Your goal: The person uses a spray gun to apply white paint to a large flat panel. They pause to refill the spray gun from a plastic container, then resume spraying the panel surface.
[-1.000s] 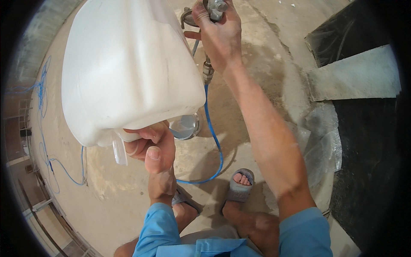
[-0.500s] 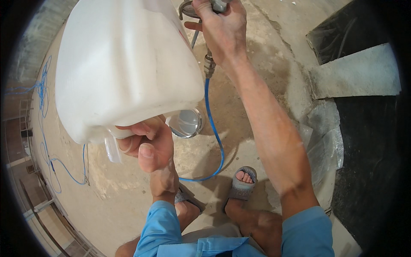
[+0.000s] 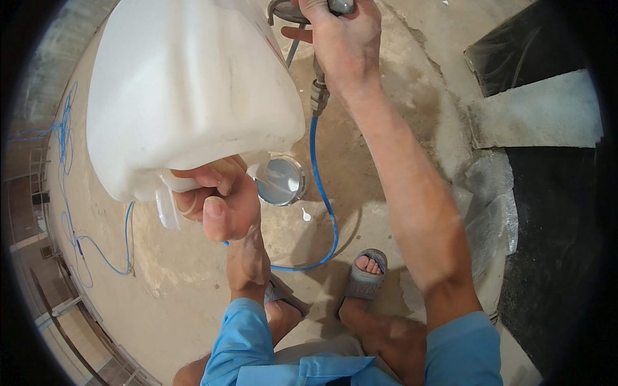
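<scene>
A large white plastic jug (image 3: 193, 83) hangs tilted in front of me, my left hand (image 3: 222, 199) wrapped around its handle. A short translucent strip (image 3: 167, 209) dangles beside those fingers. Higher up, to the right of the jug, my right hand (image 3: 347, 51) grips a metal spray gun (image 3: 286, 11), partly cut off by the top edge. From its fitting (image 3: 318, 96) a blue hose (image 3: 329, 206) loops down to the floor. Below the jug stands a round metal can (image 3: 281, 181) with grey liquid in it. A small white splash (image 3: 306, 214) shows just below the can.
More blue hose (image 3: 62, 138) lies tangled on the concrete floor at far left. Dark panels (image 3: 547, 225), a pale sheet (image 3: 537, 112) and crumpled clear plastic (image 3: 489, 193) are on the right. My sandalled feet (image 3: 365, 273) stand below the can.
The jug and my left hand have risen slightly. My right hand has moved a little right with the spray gun. A white splash has appeared below the can.
</scene>
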### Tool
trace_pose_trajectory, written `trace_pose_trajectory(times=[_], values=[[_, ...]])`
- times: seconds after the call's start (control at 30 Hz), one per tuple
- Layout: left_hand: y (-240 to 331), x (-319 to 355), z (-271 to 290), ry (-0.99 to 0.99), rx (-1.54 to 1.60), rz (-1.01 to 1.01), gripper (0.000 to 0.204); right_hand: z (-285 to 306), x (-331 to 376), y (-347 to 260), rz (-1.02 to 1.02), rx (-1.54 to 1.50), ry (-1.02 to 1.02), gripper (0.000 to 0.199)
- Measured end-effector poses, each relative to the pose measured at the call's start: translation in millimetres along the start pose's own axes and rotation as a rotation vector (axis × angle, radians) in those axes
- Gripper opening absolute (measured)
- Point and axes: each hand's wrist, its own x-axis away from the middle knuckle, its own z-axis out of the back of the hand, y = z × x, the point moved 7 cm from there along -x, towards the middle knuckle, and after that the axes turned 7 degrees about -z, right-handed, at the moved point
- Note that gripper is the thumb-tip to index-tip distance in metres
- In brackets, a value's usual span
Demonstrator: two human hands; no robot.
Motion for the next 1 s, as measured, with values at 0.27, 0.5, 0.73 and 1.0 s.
trace_pose_trajectory(times=[0.27,0.5,0.73,1.0], values=[[2.0,2.6,-0.6,0.030,-0.040,0.022,0.042,4.3,-0.8,-8.5,-0.113,0.048,0.043,0.042],[3.4,5.6,-3.9,0.062,-0.040,0.021,0.043,10.8,1.2,-25.7,-0.075,0.114,0.045,0.037],[10.8,4.9,-6.9,0.110,-0.122,0.032,0.043,21.6,3.7,-41.4,0.061,0.065,0.047,0.038],[16.0,2.1,-4.4,0.105,-0.081,0.003,0.042,39.8,-2.1,-49.5,0.032,0.073,0.095,0.033]])
